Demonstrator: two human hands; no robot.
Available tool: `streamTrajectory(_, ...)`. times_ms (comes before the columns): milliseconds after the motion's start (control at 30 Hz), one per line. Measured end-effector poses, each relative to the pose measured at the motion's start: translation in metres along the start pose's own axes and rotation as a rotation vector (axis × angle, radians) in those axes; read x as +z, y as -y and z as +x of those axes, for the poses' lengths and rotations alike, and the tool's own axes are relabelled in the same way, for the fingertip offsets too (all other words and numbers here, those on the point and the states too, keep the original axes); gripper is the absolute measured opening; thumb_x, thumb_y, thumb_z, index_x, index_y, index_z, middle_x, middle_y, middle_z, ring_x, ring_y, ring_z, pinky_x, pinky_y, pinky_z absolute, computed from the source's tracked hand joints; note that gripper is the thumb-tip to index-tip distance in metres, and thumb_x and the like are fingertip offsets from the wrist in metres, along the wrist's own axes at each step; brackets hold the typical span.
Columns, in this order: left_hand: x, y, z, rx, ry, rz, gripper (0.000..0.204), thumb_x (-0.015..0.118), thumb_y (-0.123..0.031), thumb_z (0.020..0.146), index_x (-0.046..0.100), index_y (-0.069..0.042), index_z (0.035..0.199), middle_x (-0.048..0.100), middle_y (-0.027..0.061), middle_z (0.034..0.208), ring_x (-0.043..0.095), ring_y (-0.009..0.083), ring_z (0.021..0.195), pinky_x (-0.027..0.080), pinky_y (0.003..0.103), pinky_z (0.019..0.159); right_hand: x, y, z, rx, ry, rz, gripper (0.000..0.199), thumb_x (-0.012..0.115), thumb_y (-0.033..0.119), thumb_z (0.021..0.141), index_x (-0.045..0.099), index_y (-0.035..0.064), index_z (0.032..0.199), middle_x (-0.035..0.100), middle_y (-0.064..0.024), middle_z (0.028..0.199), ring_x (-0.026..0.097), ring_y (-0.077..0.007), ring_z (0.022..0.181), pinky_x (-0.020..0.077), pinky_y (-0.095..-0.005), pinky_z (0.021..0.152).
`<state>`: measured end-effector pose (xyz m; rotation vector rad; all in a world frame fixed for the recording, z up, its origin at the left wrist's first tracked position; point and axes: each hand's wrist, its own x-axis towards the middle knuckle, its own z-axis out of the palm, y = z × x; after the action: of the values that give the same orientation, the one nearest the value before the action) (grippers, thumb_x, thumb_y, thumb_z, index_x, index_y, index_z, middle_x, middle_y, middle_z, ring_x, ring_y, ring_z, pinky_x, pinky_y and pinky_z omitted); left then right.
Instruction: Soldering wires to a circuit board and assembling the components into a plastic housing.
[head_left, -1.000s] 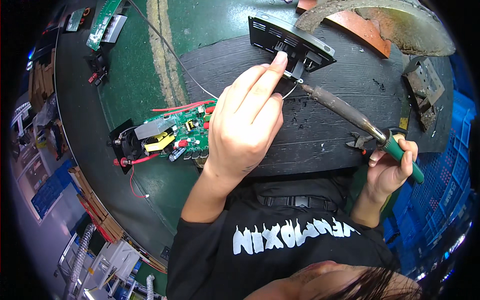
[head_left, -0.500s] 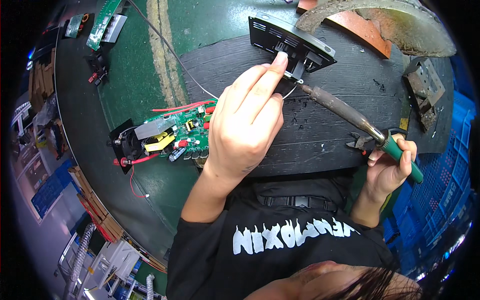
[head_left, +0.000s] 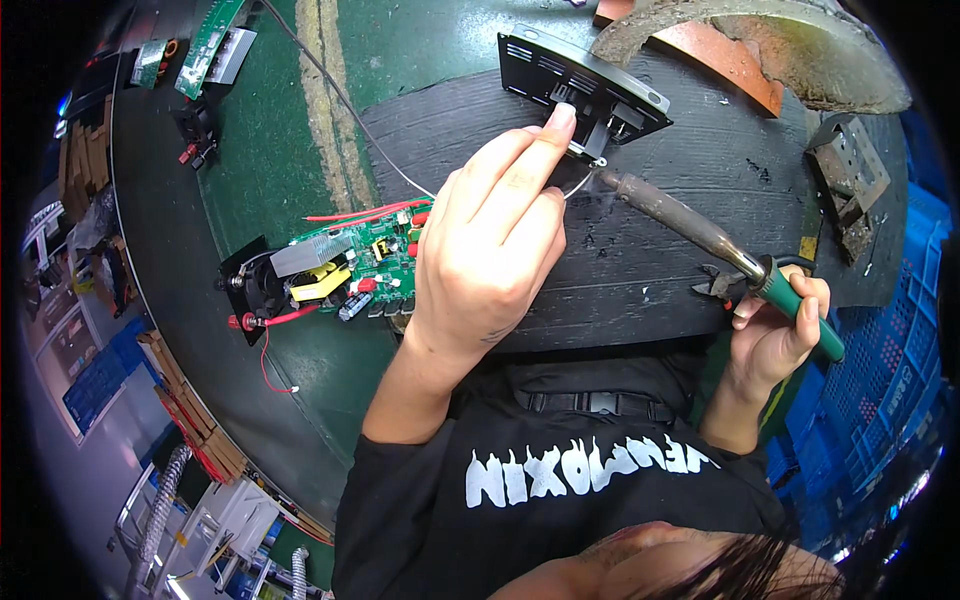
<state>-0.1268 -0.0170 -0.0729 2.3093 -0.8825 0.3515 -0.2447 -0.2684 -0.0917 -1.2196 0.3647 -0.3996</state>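
My left hand reaches over a dark ribbed mat, its index finger pressing on a black vented panel near the mat's far edge. A thin wire runs by the fingertip. My right hand grips the green handle of a soldering iron, whose tip touches the panel's lower edge just beside my left fingertip. A green circuit board with red wires lies to the left, partly hidden under my left hand.
A metal bracket sits at the mat's right edge, beside a blue crate. An orange-brown curved piece lies at the back. More circuit boards and a black connector lie far left on the green bench.
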Motion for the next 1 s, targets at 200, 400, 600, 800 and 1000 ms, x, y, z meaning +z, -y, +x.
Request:
streamTrajectory(200,-0.0026,0.0009,0.0002,0.000,0.014,-0.001,0.017,0.070,0.008,0.062,0.061,0.006,0.075,0.063,0.0206,0.118,0.062,0.0336,0.103,0.051,0.038,0.087,0.0004,-0.0001,-0.0004,0.008,-0.015,-0.014,0.027,0.049,0.030,0.094,0.055,0.0042,0.099,0.057,-0.0151,0.077,0.056,-0.0193,0.049,0.0429,-0.0256,0.040)
streamTrajectory(400,-0.0035,-0.0002,0.0004,-0.012,0.020,-0.005,0.016,0.070,0.008,0.062,0.061,0.006,0.075,0.063,0.0201,0.118,0.062,0.0331,0.102,0.051,0.038,0.087,-0.0022,-0.0018,0.0004,-0.009,0.032,0.020,0.029,0.051,0.032,0.093,0.056,0.0052,0.100,0.058,-0.0152,0.087,0.055,-0.0184,0.050,0.0416,-0.0239,0.037)
streamTrajectory(600,-0.0032,0.0007,0.0000,-0.008,0.020,-0.002,0.016,0.070,0.008,0.062,0.061,0.006,0.075,0.063,0.0199,0.118,0.062,0.0331,0.102,0.051,0.037,0.086,-0.0032,-0.0041,0.0002,0.015,-0.071,-0.011,0.029,0.051,0.032,0.093,0.056,0.0050,0.101,0.059,-0.0142,0.086,0.054,-0.0181,0.050,0.0421,-0.0243,0.038)
streamTrajectory(800,-0.0034,0.0013,-0.0004,-0.007,0.020,-0.016,0.016,0.070,0.008,0.062,0.061,0.006,0.075,0.063,0.0199,0.118,0.062,0.0329,0.101,0.051,0.037,0.086,-0.0022,-0.0038,0.0005,0.018,-0.099,-0.014,0.029,0.051,0.032,0.092,0.057,0.0052,0.101,0.059,-0.0136,0.085,0.054,-0.0178,0.051,0.0420,-0.0241,0.039)
streamTrajectory(1000,-0.0048,0.0018,-0.0005,-0.007,0.017,-0.026,0.018,0.070,0.007,0.061,0.062,0.006,0.076,0.063,0.0196,0.119,0.062,0.0326,0.099,0.051,0.037,0.085,-0.0015,-0.0015,-0.0004,0.024,-0.097,-0.016,0.029,0.051,0.033,0.092,0.057,0.0056,0.100,0.060,-0.0137,0.084,0.054,-0.0176,0.051,0.0412,-0.0242,0.038)
